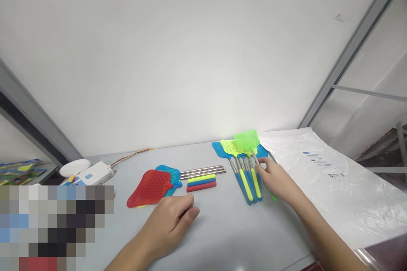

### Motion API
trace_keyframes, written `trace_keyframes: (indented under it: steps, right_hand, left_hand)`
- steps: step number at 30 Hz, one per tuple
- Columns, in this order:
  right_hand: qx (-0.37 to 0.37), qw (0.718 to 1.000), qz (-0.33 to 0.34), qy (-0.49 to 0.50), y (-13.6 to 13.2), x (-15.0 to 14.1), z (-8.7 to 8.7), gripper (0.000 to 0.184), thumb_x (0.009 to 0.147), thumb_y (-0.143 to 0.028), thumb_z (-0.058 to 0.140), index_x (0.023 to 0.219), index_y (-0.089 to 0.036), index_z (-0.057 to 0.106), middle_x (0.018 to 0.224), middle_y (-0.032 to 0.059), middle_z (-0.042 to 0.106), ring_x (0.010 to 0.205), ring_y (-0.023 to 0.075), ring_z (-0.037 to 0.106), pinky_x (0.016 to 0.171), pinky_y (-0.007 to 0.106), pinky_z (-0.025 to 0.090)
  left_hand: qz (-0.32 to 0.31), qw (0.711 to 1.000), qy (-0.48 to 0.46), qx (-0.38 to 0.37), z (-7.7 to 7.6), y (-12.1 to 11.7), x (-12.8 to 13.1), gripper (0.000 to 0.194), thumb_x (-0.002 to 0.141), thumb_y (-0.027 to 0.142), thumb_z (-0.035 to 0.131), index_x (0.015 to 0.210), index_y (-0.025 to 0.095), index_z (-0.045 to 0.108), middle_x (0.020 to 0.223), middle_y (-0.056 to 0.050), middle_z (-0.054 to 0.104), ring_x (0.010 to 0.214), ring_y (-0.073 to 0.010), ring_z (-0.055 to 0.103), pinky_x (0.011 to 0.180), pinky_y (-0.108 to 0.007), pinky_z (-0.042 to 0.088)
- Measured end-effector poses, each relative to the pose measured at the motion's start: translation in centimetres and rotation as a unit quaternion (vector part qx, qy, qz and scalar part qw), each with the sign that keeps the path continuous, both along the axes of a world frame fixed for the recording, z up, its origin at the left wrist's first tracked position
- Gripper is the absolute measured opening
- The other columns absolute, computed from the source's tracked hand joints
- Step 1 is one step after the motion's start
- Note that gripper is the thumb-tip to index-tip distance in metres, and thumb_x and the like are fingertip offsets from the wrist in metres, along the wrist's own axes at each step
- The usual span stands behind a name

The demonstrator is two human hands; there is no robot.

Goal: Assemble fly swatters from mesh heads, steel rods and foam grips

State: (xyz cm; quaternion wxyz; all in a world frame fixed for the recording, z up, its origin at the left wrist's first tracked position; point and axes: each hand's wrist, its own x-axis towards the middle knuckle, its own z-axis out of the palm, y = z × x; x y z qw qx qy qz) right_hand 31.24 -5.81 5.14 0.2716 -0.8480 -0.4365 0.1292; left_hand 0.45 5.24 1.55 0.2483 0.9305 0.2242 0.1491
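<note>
My right hand [275,178] pinches the metal shaft of a bright green fly swatter [246,139], its head resting over other swatters. Beneath lie several assembled fly swatters [229,147] with blue and yellow heads, their handles pointing toward me. My left hand [171,222] rests on the table, loosely closed, with no object showing in it. Just beyond it are a red swatter head [149,188] and a blue swatter head [173,173], overlapping, with a yellow edge underneath. Several metal rods [203,172] lie beside a yellow grip [202,177], a blue grip [201,181] and a red grip [201,187].
White plastic packaging [295,152] with printed labels covers the table's right side. At the left, a white box-shaped device [93,173] with coloured wires sits by a round white object [75,167]. The white wall [190,72] stands behind the grey table [222,228].
</note>
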Motion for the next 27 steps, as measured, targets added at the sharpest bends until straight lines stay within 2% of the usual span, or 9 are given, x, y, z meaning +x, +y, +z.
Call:
trace_keyframes:
  steps: [5, 9, 13, 16, 22, 27]
  right_hand:
    - [0.002, 1.000, -0.014, -0.016, 0.8, -0.2, -0.3, 0.035, 0.090, -0.034, 0.036, 0.114, -0.017, 0.056, 0.064, 0.0001, 0.063, 0.064, 0.0201, 0.062, 0.056, 0.027, 0.037]
    - [0.003, 0.996, -0.051, -0.068, 0.8, -0.2, -0.3, 0.040, 0.092, -0.036, 0.034, 0.125, -0.019, 0.049, 0.074, 0.0026, 0.064, 0.071, 0.0222, 0.063, 0.057, 0.028, 0.037]
    - [-0.096, 0.975, -0.057, -0.193, 1.2, -0.5, -0.1, 0.047, 0.096, -0.032, 0.032, 0.141, -0.022, 0.038, 0.092, 0.0095, 0.069, 0.082, 0.0257, 0.066, 0.060, 0.030, 0.038]
    - [-0.147, 0.963, -0.035, -0.223, 2.0, -0.9, -0.1, 0.052, 0.093, -0.022, 0.035, 0.145, -0.023, 0.037, 0.095, 0.0125, 0.070, 0.082, 0.0271, 0.067, 0.060, 0.031, 0.039]
    - [-0.208, 0.943, 0.032, -0.257, 3.9, -2.4, 0.5, 0.045, 0.085, -0.007, 0.041, 0.125, -0.017, 0.058, 0.091, 0.0150, 0.070, 0.085, 0.0285, 0.067, 0.063, 0.032, 0.042]
    - [-0.234, 0.933, 0.069, -0.265, 5.0, -3.3, 0.8, 0.031, 0.083, -0.005, 0.043, 0.105, -0.013, 0.064, 0.091, 0.0163, 0.070, 0.089, 0.0287, 0.068, 0.065, 0.032, 0.043]
  left_hand:
    - [0.026, 1.000, -0.014, 0.004, -0.2, 0.6, -0.4, 0.036, 0.099, 0.039, 0.027, 0.068, 0.021, 0.027, 0.060, 0.004, 0.033, 0.055, -0.0143, 0.033, 0.053, -0.028, 0.021]
    - [0.021, 0.999, -0.023, 0.010, -0.2, 0.7, -0.4, 0.035, 0.099, 0.038, 0.027, 0.068, 0.021, 0.027, 0.060, 0.004, 0.033, 0.054, -0.0141, 0.033, 0.054, -0.028, 0.020]
    - [0.017, 1.000, -0.022, 0.015, -0.2, 0.6, -0.2, 0.035, 0.099, 0.037, 0.027, 0.067, 0.021, 0.026, 0.059, 0.004, 0.032, 0.054, -0.0138, 0.031, 0.053, -0.029, 0.020]
    - [0.022, 0.999, -0.021, 0.015, -0.1, 0.6, -0.1, 0.036, 0.099, 0.037, 0.028, 0.067, 0.021, 0.027, 0.059, 0.004, 0.032, 0.053, -0.0137, 0.032, 0.053, -0.028, 0.020]
    - [0.026, 0.999, -0.017, 0.017, -0.1, 0.6, -0.3, 0.035, 0.099, 0.037, 0.028, 0.068, 0.021, 0.027, 0.059, 0.004, 0.032, 0.053, -0.0136, 0.032, 0.053, -0.029, 0.020]
    - [0.029, 0.999, -0.017, 0.027, 0.2, 0.6, -0.3, 0.035, 0.100, 0.037, 0.028, 0.068, 0.021, 0.026, 0.059, 0.004, 0.032, 0.053, -0.0135, 0.033, 0.053, -0.029, 0.020]
